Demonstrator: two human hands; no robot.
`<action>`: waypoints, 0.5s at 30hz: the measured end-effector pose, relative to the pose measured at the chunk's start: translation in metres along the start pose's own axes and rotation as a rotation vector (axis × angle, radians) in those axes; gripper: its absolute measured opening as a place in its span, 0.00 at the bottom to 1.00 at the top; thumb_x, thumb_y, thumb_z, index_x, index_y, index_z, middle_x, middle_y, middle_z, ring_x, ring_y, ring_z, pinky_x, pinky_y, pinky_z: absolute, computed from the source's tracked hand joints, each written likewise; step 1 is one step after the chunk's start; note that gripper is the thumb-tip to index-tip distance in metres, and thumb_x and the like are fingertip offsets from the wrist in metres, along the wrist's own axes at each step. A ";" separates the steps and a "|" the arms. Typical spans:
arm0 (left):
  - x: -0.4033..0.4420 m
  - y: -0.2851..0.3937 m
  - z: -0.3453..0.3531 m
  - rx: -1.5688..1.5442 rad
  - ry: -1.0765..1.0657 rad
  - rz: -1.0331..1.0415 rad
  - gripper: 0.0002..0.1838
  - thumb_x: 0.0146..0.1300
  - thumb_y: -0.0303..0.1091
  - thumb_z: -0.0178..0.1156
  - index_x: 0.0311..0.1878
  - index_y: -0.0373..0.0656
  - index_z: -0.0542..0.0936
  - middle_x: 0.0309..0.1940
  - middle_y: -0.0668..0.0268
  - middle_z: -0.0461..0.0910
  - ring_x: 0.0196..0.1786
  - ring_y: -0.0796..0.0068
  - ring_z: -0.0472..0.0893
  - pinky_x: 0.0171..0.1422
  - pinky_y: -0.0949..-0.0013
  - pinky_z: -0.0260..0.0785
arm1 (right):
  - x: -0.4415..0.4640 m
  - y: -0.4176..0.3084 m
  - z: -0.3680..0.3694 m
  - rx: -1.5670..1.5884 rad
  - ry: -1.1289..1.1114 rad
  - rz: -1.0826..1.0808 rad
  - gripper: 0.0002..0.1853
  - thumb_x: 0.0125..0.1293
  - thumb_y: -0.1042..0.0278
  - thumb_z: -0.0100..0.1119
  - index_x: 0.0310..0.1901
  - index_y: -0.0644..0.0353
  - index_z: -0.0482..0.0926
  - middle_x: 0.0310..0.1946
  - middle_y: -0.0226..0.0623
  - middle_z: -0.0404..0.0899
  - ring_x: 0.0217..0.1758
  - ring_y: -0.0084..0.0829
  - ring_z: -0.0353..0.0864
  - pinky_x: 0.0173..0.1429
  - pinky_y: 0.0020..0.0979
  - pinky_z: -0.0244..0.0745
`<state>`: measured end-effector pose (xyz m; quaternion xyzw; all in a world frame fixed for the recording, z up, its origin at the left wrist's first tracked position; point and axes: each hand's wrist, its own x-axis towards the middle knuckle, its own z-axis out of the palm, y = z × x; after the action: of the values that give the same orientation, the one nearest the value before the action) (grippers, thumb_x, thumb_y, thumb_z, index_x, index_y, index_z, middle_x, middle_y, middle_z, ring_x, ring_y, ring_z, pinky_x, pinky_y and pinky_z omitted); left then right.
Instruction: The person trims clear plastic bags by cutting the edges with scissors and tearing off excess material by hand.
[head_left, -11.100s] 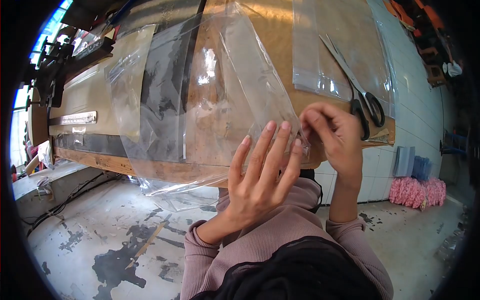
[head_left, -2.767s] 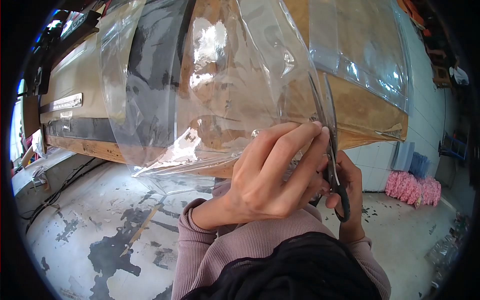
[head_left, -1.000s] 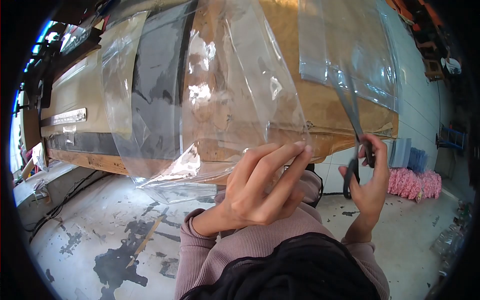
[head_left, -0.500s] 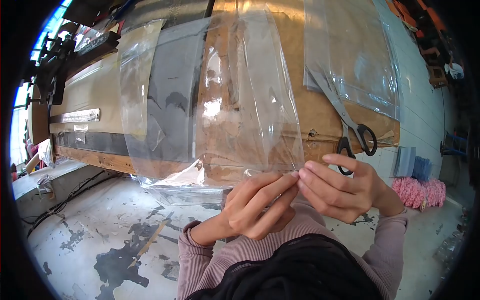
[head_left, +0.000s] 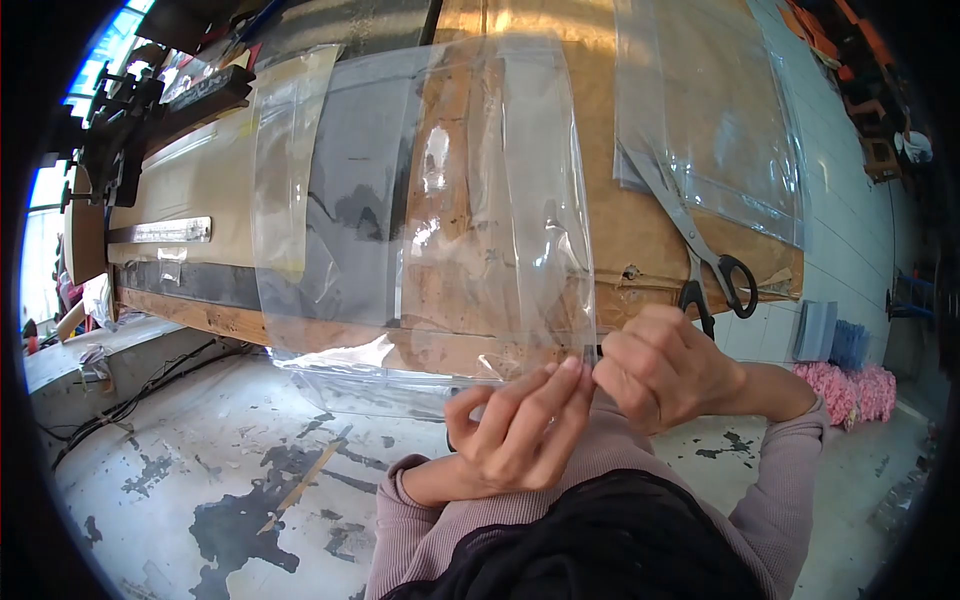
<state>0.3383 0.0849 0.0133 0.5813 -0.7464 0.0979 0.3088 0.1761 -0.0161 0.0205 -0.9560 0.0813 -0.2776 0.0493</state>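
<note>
A large clear plastic sheet (head_left: pixel 460 250), possibly a flat bag, lies over the worktable and hangs past its front edge. My left hand (head_left: pixel 520 428) pinches the sheet at its near right corner, with thumb and fingertips together and the other fingers bent. Right beside those fingertips, my right hand (head_left: pixel 665 370) is closed with curled fingers. Whatever it grips at the corner is hidden by the fingers. Large scissors (head_left: pixel 690 232) with black handles rest on the table beyond my right hand, their blades slightly apart.
More clear plastic (head_left: pixel 710 110) lies at the back right of the brown-covered table (head_left: pixel 640 235). A metal ruler (head_left: pixel 165 230) is at the left, near a dark clamp-like metal fixture (head_left: pixel 125 135). Pink bundled material (head_left: pixel 850 393) sits on the floor at right.
My right hand has curled its fingers in, where they were more extended before. Both hands have come slightly nearer my body, and the sheet's right edge has straightened.
</note>
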 end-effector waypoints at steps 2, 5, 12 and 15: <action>-0.004 -0.002 -0.004 -0.016 0.024 0.071 0.05 0.53 0.31 0.63 0.33 0.48 0.84 0.37 0.74 0.83 0.37 0.86 0.81 0.38 0.76 0.51 | 0.002 -0.002 -0.001 0.069 -0.004 0.101 0.12 0.55 0.73 0.56 0.40 0.66 0.71 0.36 0.40 0.73 0.35 0.35 0.74 0.43 0.35 0.72; -0.012 -0.002 -0.010 -0.068 0.010 0.118 0.09 0.47 0.30 0.66 0.34 0.50 0.86 0.37 0.76 0.83 0.38 0.87 0.81 0.46 0.72 0.51 | 0.009 0.015 -0.006 -0.060 -0.023 0.229 0.11 0.56 0.76 0.55 0.41 0.68 0.71 0.35 0.44 0.73 0.35 0.40 0.75 0.43 0.38 0.72; -0.038 -0.003 -0.019 -0.122 -0.049 0.098 0.06 0.53 0.34 0.63 0.34 0.53 0.86 0.40 0.80 0.83 0.41 0.89 0.80 0.42 0.72 0.46 | -0.011 0.179 -0.029 -0.607 0.214 0.681 0.10 0.71 0.65 0.46 0.44 0.64 0.70 0.39 0.49 0.76 0.43 0.50 0.77 0.46 0.40 0.71; -0.037 -0.004 -0.020 -0.124 -0.048 0.088 0.06 0.53 0.33 0.63 0.35 0.54 0.85 0.40 0.80 0.83 0.40 0.89 0.80 0.43 0.72 0.47 | -0.041 0.200 -0.072 -0.711 0.194 0.860 0.15 0.73 0.59 0.42 0.49 0.62 0.71 0.44 0.49 0.77 0.48 0.49 0.77 0.50 0.40 0.71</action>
<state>0.3541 0.1232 0.0069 0.5298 -0.7830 0.0510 0.3218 0.0778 -0.2081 0.0316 -0.7647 0.5561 -0.2746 -0.1747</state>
